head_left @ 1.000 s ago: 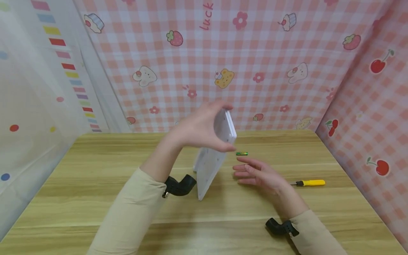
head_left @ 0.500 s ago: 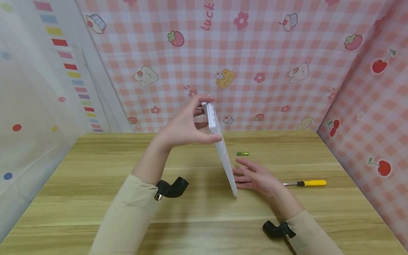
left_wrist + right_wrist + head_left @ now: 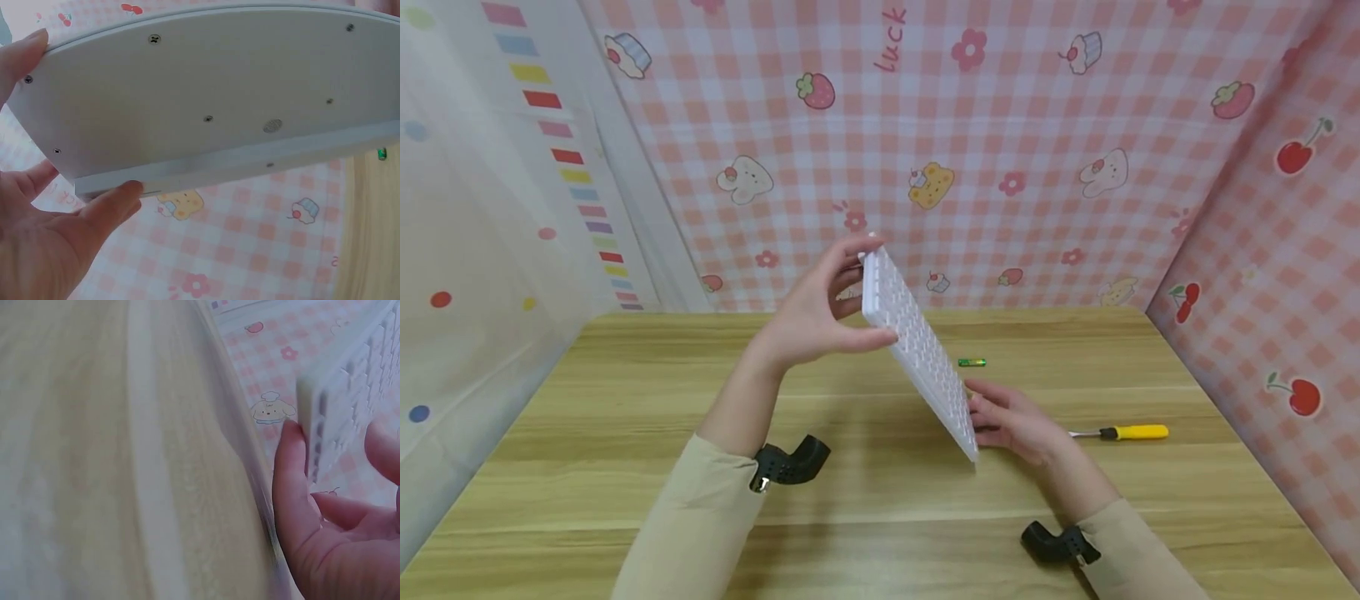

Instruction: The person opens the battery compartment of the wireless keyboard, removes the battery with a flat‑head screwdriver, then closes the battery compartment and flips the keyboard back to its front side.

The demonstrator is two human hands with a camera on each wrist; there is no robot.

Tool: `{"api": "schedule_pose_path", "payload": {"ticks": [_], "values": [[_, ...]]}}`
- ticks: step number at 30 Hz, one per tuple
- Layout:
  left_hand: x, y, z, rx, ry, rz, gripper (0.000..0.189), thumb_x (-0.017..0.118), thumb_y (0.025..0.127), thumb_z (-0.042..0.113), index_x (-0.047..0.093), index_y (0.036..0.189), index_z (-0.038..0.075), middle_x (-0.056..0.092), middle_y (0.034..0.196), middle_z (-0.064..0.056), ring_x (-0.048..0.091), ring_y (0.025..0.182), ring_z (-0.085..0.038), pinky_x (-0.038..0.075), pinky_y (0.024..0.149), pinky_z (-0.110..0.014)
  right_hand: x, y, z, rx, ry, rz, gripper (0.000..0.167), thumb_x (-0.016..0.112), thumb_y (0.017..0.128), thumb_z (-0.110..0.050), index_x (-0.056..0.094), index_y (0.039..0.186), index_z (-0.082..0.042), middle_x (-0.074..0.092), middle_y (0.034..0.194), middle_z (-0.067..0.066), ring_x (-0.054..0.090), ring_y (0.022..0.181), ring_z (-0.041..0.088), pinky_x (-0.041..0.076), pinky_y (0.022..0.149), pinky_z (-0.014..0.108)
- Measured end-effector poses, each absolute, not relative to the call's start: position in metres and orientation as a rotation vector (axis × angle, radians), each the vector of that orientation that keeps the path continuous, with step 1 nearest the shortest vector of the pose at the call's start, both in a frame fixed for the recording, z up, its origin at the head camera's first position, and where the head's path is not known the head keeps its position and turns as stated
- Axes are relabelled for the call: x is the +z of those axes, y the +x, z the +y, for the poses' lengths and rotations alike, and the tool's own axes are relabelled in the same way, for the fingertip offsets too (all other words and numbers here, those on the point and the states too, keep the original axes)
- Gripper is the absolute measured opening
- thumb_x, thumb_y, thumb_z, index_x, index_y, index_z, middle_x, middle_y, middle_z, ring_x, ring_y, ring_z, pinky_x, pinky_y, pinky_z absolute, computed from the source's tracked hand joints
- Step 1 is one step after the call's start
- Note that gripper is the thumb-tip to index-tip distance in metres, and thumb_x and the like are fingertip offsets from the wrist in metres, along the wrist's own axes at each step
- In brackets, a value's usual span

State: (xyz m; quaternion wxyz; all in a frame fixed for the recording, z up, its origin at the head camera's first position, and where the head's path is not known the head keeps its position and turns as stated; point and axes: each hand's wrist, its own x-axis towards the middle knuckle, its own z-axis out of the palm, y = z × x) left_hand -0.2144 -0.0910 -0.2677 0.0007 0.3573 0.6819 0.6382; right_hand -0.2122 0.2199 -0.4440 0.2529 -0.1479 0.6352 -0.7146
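Note:
A white keyboard (image 3: 922, 350) is held tilted above the table, its keys facing right and its lower end slanting toward my right hand (image 3: 1018, 427). My left hand (image 3: 808, 321) grips the upper end, thumb on the near edge and fingers at the far one. The left wrist view shows the keyboard's plain underside (image 3: 175, 94) with several small screws and a raised ridge. At the lower end, the fairly straight right-hand fingers (image 3: 292, 462) reach along the keyboard's edge, and the thumb stands apart on the key side. Some right-hand fingers are hidden behind the keyboard.
A small green battery (image 3: 972, 362) lies on the wooden table (image 3: 887, 550), beyond the right hand. A screwdriver with a yellow handle (image 3: 1140, 432) lies to the right, its shaft partly behind the right wrist. Pink checked cloth (image 3: 1037, 225) hangs behind the table.
The left hand has turned the keyboard from showing its underside to showing its keys, and shifted its upper end left. The lower end has swung right to the right hand's fingers.

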Motion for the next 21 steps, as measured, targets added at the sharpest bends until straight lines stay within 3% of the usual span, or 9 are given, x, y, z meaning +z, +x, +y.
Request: {"api": "schedule_pose_path", "payload": {"ticks": [5, 12, 21], "values": [[-0.276, -0.215, -0.097, 2.022, 1.178, 2.101, 0.091, 0.077, 0.071, -0.016, 0.032, 0.149, -0.002, 0.040, 0.144, -0.019, 0.047, 0.130, -0.029, 0.044, 0.105, -0.037, -0.443, -0.211, 0.222, -1.973, -0.344, 1.790, 0.063, 0.048, 0.105, -0.011, 0.014, 0.151, 0.014, 0.064, 0.105, 0.002, 0.064, 0.093, 0.014, 0.056, 0.080, 0.031], [-0.284, -0.212, -0.110, 2.001, 1.081, 2.157, 0.095, 0.077, 0.073, -0.012, 0.028, 0.153, 0.001, 0.037, 0.150, -0.017, 0.042, 0.136, -0.025, 0.042, 0.106, -0.034, -0.437, -0.209, 0.226, -2.007, -0.248, 1.893, 0.061, 0.051, 0.104, -0.010, 0.020, 0.152, 0.011, 0.059, 0.110, 0.006, 0.061, 0.092, 0.013, 0.055, 0.080, 0.029], [-0.297, -0.212, -0.130, 1.924, 0.971, 2.211, 0.101, 0.079, 0.073, -0.014, 0.022, 0.156, 0.000, 0.033, 0.155, -0.016, 0.043, 0.136, -0.027, 0.044, 0.103, -0.030, -0.430, -0.210, 0.236, -2.123, -0.139, 1.938, 0.061, 0.050, 0.103, -0.004, 0.018, 0.154, 0.008, 0.054, 0.109, 0.003, 0.060, 0.088, 0.009, 0.054, 0.075, 0.025]]}}
